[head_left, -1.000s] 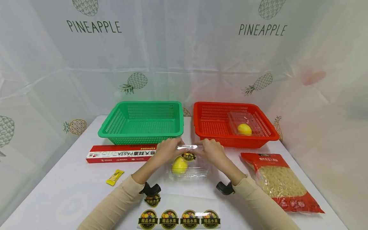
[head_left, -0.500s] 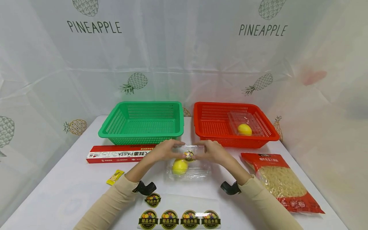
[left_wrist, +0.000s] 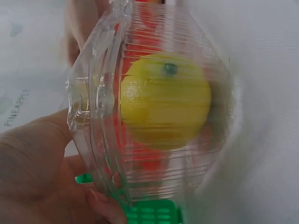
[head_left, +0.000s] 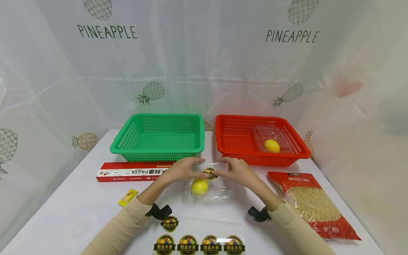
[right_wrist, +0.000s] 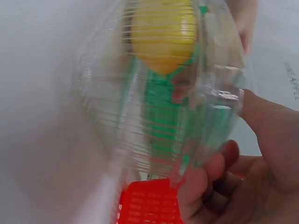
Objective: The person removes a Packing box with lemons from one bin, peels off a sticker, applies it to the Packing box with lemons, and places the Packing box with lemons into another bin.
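Note:
A clear plastic clamshell box (head_left: 220, 193) lies on the white table in front of me, its lid down. Inside, to the left, sits a round yellow fruit (head_left: 199, 187) with a small green spot that shows in the left wrist view. A dark round fruit sticker (head_left: 210, 173) is on the lid. My left hand (head_left: 182, 170) holds the box's far left part, thumb over the lid and fingers at the far edge. On the far right part my right hand (head_left: 239, 172) holds it likewise, with curled fingers (right_wrist: 194, 189) by the rim in the right wrist view.
Behind stand a green basket (head_left: 159, 151) and a red basket (head_left: 236, 154), which holds another clear box (head_left: 262, 134) with yellow fruit. Around lie a pasta box (head_left: 134, 172), a yellow sachet (head_left: 128, 197), a pasta bag (head_left: 313, 205) and a sheet of stickers (head_left: 210, 226).
My hands have drawn apart along the lid, left hand leftward and right hand rightward, and the thumbs have come off the sticker. The box stays in place.

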Demonstrator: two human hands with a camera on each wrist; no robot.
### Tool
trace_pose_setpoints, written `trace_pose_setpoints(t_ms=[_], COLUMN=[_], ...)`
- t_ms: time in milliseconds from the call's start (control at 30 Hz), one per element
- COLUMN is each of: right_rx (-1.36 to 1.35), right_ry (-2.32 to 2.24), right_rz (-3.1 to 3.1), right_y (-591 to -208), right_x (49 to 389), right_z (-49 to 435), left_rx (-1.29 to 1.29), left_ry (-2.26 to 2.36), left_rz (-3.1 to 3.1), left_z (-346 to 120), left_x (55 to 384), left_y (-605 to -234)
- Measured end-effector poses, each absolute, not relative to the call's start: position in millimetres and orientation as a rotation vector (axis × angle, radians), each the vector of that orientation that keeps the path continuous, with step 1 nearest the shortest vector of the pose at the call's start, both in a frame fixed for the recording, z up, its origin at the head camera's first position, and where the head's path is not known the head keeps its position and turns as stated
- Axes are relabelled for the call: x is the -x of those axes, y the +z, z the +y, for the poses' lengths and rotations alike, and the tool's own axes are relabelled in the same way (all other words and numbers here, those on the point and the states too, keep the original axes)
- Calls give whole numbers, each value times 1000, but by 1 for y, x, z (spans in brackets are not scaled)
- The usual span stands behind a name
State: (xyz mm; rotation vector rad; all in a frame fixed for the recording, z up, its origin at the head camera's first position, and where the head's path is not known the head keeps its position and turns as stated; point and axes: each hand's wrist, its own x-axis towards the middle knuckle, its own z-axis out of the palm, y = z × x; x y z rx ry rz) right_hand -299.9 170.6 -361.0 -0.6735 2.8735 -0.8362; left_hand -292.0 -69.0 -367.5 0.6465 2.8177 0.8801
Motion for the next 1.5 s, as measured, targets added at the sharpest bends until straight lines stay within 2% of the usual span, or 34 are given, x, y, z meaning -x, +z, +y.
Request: trace_pose_setpoints(t_ms=[133,300,500,833,1500], right_rx=[751,721,605,686,748], right_ry=[-909,-900,-944,-1041,-1049], right_rz=[2849,2857,2736,2515,2498], right_y=[-359,-358,-359,-362,-364], right_x=[297,288,275,255,253], right_z=[180,195,211,221,224], left_rx=[-709,-731,-598,-533,-444], left_ry=[947,1052,1223,1393,1523], left_rz=[2852,2880,2743,2539,2392], left_z=[-75,-89,-106,-122,-126], left_x=[291,289,286,288,289], left_y=[-373,-376,-375,-384,-384])
